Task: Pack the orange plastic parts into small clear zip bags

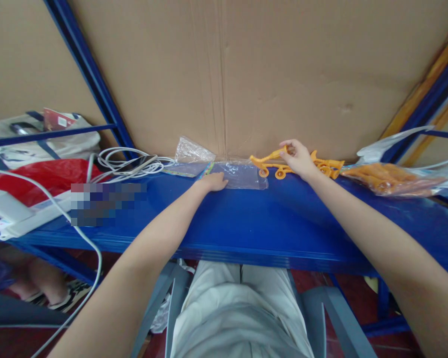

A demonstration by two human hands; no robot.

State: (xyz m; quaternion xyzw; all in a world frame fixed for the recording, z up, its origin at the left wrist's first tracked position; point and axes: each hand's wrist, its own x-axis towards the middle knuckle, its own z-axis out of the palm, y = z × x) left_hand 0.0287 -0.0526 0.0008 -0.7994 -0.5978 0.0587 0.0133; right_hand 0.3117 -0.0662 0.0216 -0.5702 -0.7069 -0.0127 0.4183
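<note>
My right hand (298, 158) is raised at the back of the blue table, pinching the flared end of an orange plastic toy piece (271, 156). Just below and behind it are more orange toy pieces (326, 166), some with small round wheels. My left hand (213, 183) lies fairly flat on clear plastic bags (246, 176), beside a colourful printed strip (208, 169). Its fingertips are partly hard to make out. A crumpled clear bag (194, 150) leans against the cardboard behind.
Coiled white cable (129, 161), a white bar-shaped device (33, 216) and red plastic (41, 181) occupy the table's left. At right lies a clear bag of orange pieces (388, 179). A cardboard wall (269, 74) stands behind. Another person's legs (41, 278) show at lower left.
</note>
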